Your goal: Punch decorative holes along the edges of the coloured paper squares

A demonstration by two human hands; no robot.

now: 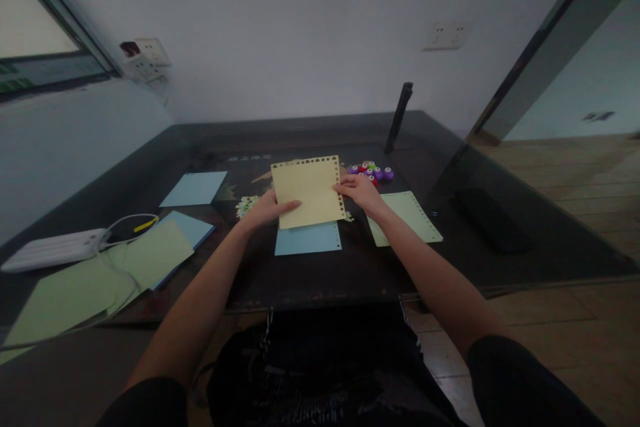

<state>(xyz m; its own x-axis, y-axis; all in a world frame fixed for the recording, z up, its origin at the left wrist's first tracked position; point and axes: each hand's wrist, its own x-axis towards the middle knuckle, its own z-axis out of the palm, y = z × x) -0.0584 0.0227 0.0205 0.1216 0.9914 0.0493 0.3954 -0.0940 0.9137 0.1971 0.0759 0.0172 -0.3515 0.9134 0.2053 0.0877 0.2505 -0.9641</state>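
Note:
A pale yellow sheet of paper (310,190) with punched shapes along its top and right edges is held above the dark table (310,267). My left hand (265,208) grips its lower left side, thumb on top. My right hand (361,192) pinches its right edge. Under it lies a light blue sheet (307,239). A green sheet (407,217) with punched edge holes lies to the right of my right hand. A cluster of small purple, red and green craft punches (373,172) sits just beyond my right hand.
At the left lie a blue sheet (194,188), a stack of green and blue sheets (145,257), and a white power bank with cable (53,248). A black post (399,117) stands at the back. A dark object (493,220) rests at the right.

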